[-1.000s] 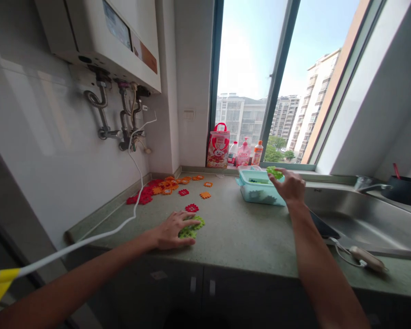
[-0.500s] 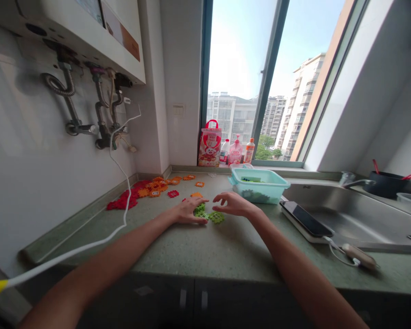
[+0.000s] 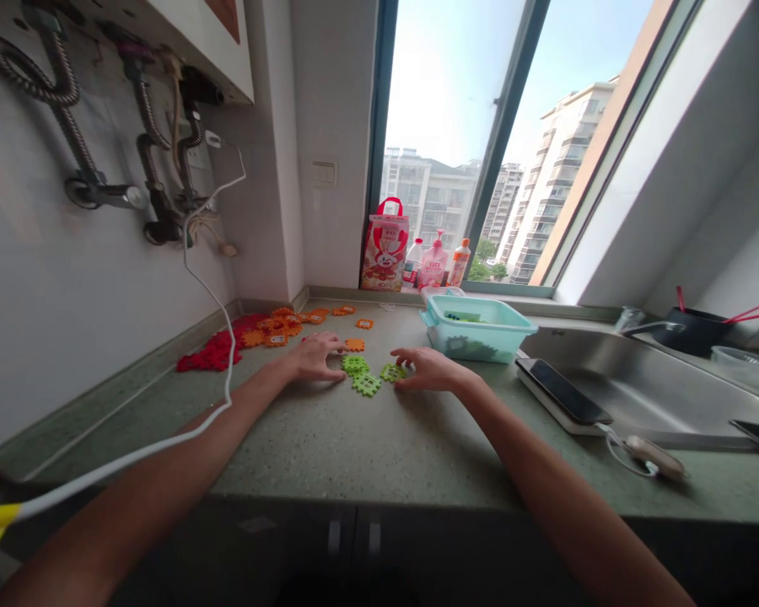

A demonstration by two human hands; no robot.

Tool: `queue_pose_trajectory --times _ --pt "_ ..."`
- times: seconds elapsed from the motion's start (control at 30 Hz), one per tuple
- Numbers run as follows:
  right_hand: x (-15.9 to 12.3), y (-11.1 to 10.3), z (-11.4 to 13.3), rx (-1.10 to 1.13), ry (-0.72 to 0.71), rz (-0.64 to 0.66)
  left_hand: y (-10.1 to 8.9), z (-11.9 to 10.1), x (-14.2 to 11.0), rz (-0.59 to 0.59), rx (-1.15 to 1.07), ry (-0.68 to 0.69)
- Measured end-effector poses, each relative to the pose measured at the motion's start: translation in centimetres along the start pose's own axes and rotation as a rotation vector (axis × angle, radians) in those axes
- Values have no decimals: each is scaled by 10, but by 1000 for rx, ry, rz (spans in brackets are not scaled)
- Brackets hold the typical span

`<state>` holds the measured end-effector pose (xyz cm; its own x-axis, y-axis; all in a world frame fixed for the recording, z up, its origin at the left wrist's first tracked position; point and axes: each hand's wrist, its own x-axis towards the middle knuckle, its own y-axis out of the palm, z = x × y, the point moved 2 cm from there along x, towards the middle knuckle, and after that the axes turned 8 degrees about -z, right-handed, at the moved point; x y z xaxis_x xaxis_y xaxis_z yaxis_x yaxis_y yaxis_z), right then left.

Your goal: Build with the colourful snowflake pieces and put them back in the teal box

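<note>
My left hand [image 3: 320, 357] rests low over the counter with thumb and fingers apart, just left of the green interlocking plastic pieces. Two of those, a green piece [image 3: 355, 365] and a lighter green piece [image 3: 367, 385], overlap each other. To their right lies a third green piece [image 3: 392, 373]. My right hand [image 3: 425, 369] curves around that piece's right side, thumb and fingers spread; whether they touch it I cannot tell. An orange piece [image 3: 354, 345] sits beyond the left hand's fingertips.
Red pieces [image 3: 212, 350] and orange pieces [image 3: 284, 324] are heaped at the back left. A teal plastic tub [image 3: 484, 337] holding more pieces stands at the back right. Beside the sink [image 3: 607, 362] lies a phone [image 3: 562, 390]. A white cable [image 3: 164, 447] crosses above my left forearm.
My left hand has drawn back to the left, uncovering the green pieces. The right hand has come down nearer the right-hand green piece. The view has shifted slightly.
</note>
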<state>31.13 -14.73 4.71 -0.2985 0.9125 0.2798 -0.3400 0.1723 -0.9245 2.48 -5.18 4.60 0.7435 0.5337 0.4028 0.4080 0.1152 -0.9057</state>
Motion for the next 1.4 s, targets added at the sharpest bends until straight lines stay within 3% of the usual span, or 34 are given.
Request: queue_pose_trajectory --times 0.23,0.43,0.57,0.7,1.0,1.4 --pt "2 0 -3 -110 13 -30 6 3 3 -9 -87 -62" --pt "0 -5 29 -8 -46 -170 7 5 3 -43 -188 -27" --pt "-1 2 57 -1 -97 -106 13 6 5 -10 -158 10" --pt "-2 8 68 -53 -83 -25 17 5 8 -4 -138 28" --pt "-4 7 70 -196 -11 -18 16 2 9 -52 -140 5" --pt "1 4 39 -1 -154 -4 16 0 7 -67 -216 12"
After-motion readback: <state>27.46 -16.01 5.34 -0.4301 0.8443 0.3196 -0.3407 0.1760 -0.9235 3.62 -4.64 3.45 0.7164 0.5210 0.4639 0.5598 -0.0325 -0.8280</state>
